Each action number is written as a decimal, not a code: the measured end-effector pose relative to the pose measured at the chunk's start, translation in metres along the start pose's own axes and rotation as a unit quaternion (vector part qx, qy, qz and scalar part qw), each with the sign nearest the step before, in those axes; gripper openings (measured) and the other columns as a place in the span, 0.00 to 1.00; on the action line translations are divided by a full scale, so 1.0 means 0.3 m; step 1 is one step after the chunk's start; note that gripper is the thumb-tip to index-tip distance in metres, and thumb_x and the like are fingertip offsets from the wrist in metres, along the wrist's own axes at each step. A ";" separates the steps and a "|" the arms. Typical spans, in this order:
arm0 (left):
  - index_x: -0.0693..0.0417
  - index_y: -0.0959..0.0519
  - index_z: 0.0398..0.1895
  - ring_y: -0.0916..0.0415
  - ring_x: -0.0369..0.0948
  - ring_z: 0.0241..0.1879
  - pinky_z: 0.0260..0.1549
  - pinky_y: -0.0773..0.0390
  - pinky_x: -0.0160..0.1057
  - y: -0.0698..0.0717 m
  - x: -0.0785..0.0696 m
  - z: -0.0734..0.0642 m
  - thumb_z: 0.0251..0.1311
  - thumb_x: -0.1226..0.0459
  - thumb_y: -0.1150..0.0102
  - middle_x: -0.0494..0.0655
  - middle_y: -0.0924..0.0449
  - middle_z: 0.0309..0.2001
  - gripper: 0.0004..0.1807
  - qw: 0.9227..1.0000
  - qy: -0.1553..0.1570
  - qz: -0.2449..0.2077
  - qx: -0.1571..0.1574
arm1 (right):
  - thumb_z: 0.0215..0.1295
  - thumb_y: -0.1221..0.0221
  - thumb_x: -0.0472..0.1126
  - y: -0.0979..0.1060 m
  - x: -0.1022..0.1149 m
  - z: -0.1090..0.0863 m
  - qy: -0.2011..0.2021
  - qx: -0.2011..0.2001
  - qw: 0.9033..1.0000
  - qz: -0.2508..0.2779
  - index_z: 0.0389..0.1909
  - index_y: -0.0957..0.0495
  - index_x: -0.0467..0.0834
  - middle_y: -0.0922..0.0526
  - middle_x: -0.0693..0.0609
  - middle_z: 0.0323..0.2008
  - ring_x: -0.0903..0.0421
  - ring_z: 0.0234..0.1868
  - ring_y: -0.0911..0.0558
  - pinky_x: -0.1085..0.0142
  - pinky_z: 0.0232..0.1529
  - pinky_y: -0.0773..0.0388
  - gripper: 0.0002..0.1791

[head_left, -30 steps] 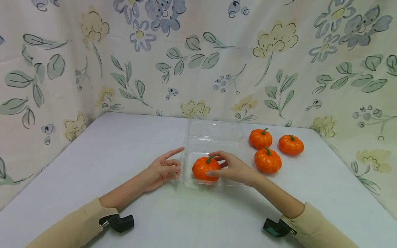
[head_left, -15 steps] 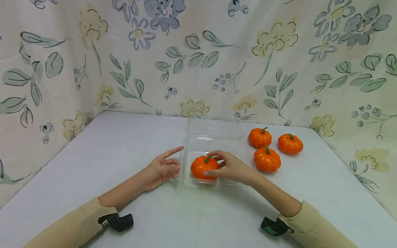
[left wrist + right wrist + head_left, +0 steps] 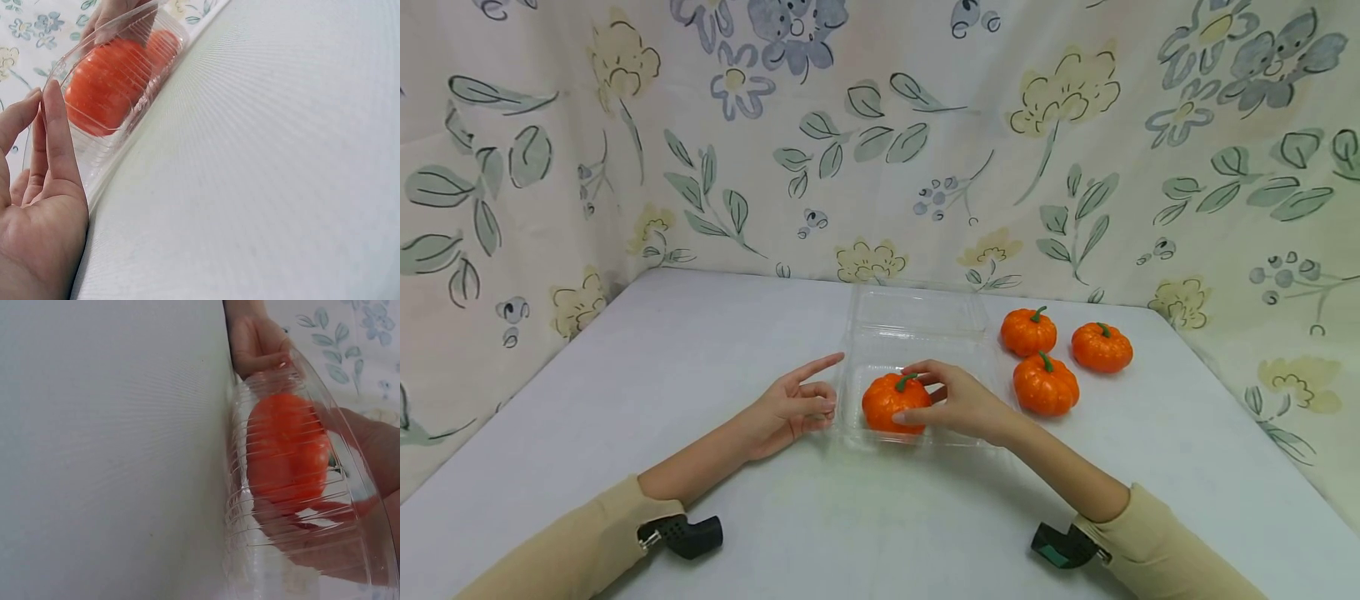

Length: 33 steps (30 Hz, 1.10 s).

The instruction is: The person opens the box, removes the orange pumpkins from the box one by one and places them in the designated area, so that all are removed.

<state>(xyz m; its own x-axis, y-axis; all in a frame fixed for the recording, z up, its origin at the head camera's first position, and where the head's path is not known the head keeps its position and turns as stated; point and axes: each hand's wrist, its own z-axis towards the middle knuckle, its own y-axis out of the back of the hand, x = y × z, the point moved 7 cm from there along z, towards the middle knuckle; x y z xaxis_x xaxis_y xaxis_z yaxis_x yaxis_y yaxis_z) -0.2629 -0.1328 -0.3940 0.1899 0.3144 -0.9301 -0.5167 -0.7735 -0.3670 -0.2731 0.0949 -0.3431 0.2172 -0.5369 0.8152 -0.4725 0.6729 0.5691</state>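
Note:
A clear plastic clamshell container (image 3: pixel 925 350) lies unfolded on the table, its lid (image 3: pixel 917 310) spread toward the back. Inside its near part, on the left, sits an orange toy pumpkin (image 3: pixel 882 405) with a green stem. My right hand (image 3: pixel 958 404) grips this pumpkin from the right, thumb in front and fingers behind. At the container's left edge, my left hand (image 3: pixel 793 412) pinches the rim, with the index finger stretched forward along it. Through the ribbed wall, the left wrist view shows the pumpkin (image 3: pixel 103 87) low in the container.
Three more toy pumpkins stand right of the container: one at the back (image 3: pixel 1028 332), one nearer (image 3: pixel 1046 386) and one farther right (image 3: pixel 1102 347). A white cloth covers the table (image 3: pixel 715 333). A floral curtain (image 3: pixel 880 200) hangs behind and along both sides.

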 end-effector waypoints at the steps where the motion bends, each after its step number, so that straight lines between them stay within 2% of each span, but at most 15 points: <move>1: 0.53 0.51 0.86 0.19 0.35 0.36 0.43 0.13 0.31 0.000 0.000 0.000 0.74 0.76 0.46 0.40 0.20 0.38 0.42 1.000 0.000 0.000 0.000 | 0.65 0.27 0.47 0.001 0.000 0.000 0.001 -0.001 1.000 0.000 0.69 0.26 0.40 0.20 0.40 0.65 0.48 0.54 0.17 0.57 0.57 0.15 0.35; 17: 0.53 0.51 0.86 0.19 0.35 0.36 0.44 0.13 0.31 0.001 -0.001 -0.003 0.74 0.76 0.45 0.40 0.20 0.38 0.43 1.000 0.002 -0.003 0.002 | 0.66 0.28 0.49 0.058 0.030 -0.017 0.002 -0.019 1.000 -0.001 0.71 0.27 0.40 0.23 0.37 0.67 0.40 0.60 0.19 0.51 0.58 0.15 0.36; 25: 0.54 0.51 0.86 0.20 0.35 0.37 0.44 0.13 0.31 -0.005 -0.006 -0.003 0.74 0.76 0.46 0.40 0.20 0.38 0.42 1.000 0.001 -0.001 0.001 | 0.66 0.28 0.48 0.080 0.042 -0.029 0.003 -0.024 1.000 0.000 0.72 0.28 0.41 0.23 0.38 0.67 0.41 0.60 0.19 0.53 0.58 0.15 0.37; 33: 0.54 0.51 0.86 0.20 0.35 0.37 0.44 0.13 0.30 -0.004 -0.007 -0.005 0.74 0.76 0.46 0.40 0.20 0.38 0.42 1.000 0.000 0.000 0.001 | 0.67 0.28 0.46 0.103 0.058 -0.045 0.022 -0.031 0.999 0.007 0.73 0.29 0.40 0.23 0.37 0.67 0.42 0.58 0.19 0.55 0.57 0.14 0.37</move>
<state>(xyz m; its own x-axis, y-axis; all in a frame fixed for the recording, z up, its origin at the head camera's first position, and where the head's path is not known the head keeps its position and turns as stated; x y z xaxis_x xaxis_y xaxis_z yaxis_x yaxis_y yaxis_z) -0.2613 -0.1334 -0.3917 0.1894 0.3139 -0.9304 -0.5191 -0.7723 -0.3662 -0.2723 0.1133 -0.3101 0.2491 -0.5051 0.8263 -0.4226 0.7110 0.5620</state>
